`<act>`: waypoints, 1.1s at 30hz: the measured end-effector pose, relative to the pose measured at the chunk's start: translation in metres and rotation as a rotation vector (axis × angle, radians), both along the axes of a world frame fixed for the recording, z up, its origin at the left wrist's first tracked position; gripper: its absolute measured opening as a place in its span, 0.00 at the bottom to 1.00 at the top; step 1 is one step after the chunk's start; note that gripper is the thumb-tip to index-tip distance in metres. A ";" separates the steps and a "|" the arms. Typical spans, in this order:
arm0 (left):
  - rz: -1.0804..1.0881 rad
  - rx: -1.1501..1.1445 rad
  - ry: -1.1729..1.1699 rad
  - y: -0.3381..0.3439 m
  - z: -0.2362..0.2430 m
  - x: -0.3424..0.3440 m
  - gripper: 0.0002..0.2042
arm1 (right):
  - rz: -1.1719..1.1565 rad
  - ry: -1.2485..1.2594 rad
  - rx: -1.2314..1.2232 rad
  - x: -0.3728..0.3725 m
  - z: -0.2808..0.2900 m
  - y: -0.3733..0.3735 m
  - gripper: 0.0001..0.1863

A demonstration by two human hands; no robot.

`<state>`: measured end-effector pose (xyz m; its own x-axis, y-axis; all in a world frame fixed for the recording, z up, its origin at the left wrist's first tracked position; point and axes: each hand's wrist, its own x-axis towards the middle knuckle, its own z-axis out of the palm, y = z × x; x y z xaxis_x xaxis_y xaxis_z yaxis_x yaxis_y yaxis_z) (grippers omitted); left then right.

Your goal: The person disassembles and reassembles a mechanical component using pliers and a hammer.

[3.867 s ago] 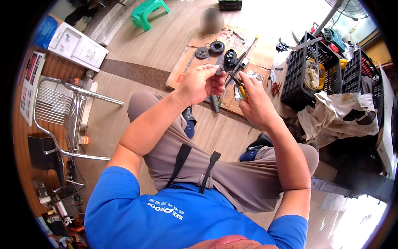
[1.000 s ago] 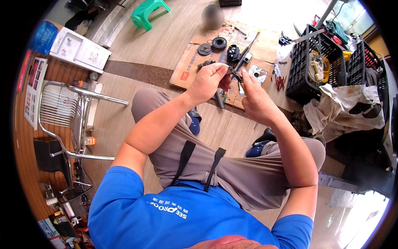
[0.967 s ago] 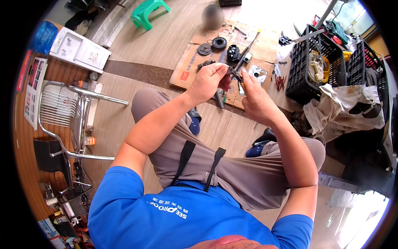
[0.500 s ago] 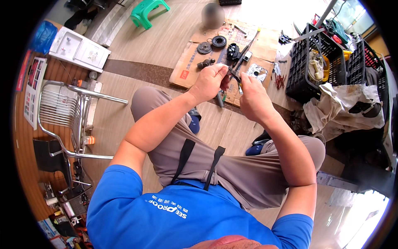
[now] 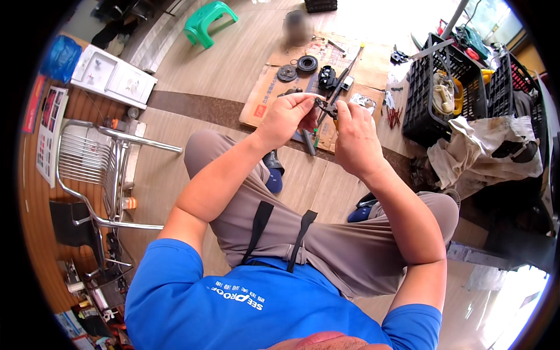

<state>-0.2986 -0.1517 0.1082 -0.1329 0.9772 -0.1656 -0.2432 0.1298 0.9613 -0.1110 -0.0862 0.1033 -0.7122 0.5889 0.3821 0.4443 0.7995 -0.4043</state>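
Note:
Over the cardboard (image 5: 261, 96), my two hands meet at a small dark metal piece (image 5: 326, 107); its exact kind is hard to make out. My left hand (image 5: 286, 121) pinches it from the left between thumb and fingers. From the other side my right hand (image 5: 357, 140) closes its fingers on its dark end. Beyond them on the cardboard lie a black ring (image 5: 307, 64), a grey disc (image 5: 287, 73), a black housing (image 5: 327, 76) and a silvery part (image 5: 363, 103). A dark bar (image 5: 308, 143) pokes out below my left hand.
At the right stand black plastic crates (image 5: 421, 108) with cloth and tools, and a stained cloth (image 5: 466, 151) hangs beside them. A green stool (image 5: 208, 22) stands at the far left. Nearer on the left is a metal-framed chair (image 5: 87, 151). Red sticks (image 5: 394, 114) lie by the cardboard.
Both hands have shifted slightly, and the dark piece between them has turned. My right hand's fingers have rolled over, showing more of its back. The left hand sits a little lower.

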 end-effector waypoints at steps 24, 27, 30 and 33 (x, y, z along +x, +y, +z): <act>0.053 0.058 -0.149 0.001 0.000 0.000 0.14 | 0.002 -0.051 0.069 -0.001 -0.001 -0.002 0.30; 0.057 0.051 -0.135 0.000 0.000 0.000 0.14 | -0.002 -0.034 0.054 -0.001 -0.003 -0.002 0.30; 0.068 0.035 -0.129 0.000 -0.001 0.000 0.13 | -0.014 -0.026 0.056 -0.002 -0.003 -0.001 0.30; 0.084 0.024 -0.117 0.000 -0.001 0.000 0.13 | -0.020 -0.031 0.070 -0.002 -0.003 -0.001 0.30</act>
